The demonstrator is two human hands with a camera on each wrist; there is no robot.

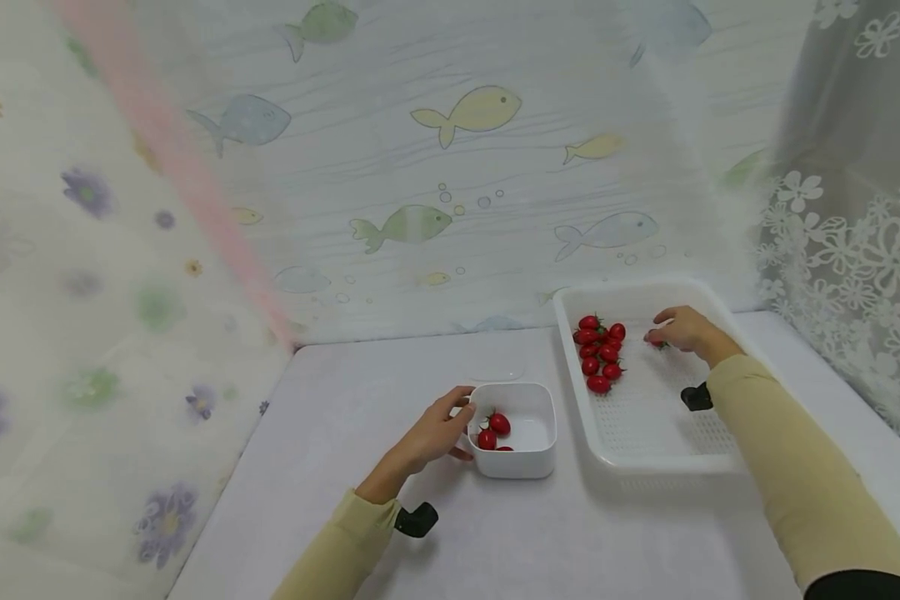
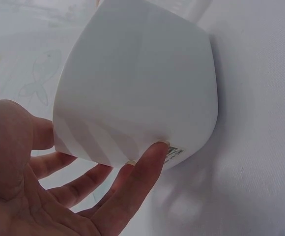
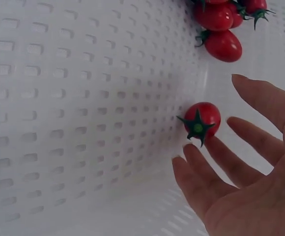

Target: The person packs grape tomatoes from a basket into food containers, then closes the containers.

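My left hand (image 1: 437,432) holds a small white box (image 1: 521,462) at its left side, thumb at the rim. In the left wrist view, the fingers (image 2: 132,189) lie against the box's outer wall (image 2: 137,73). Several red cherry tomatoes (image 1: 499,424) sit inside the box. Over at the right, my right hand (image 1: 684,330) reaches into a white perforated basket (image 1: 607,458). Its spread fingers hover around a single cherry tomato (image 3: 209,113) with a green stem star, thumb and fingertips apart and fingertips close beside it.
A cluster of cherry tomatoes (image 1: 598,354) lies along the basket's left side. Behind the box, a clear flat lid-like piece (image 1: 495,367) rests on the white tablecloth (image 1: 390,383). A fish-patterned curtain (image 1: 457,275) hangs at the back, with lace (image 1: 870,250) on the right.
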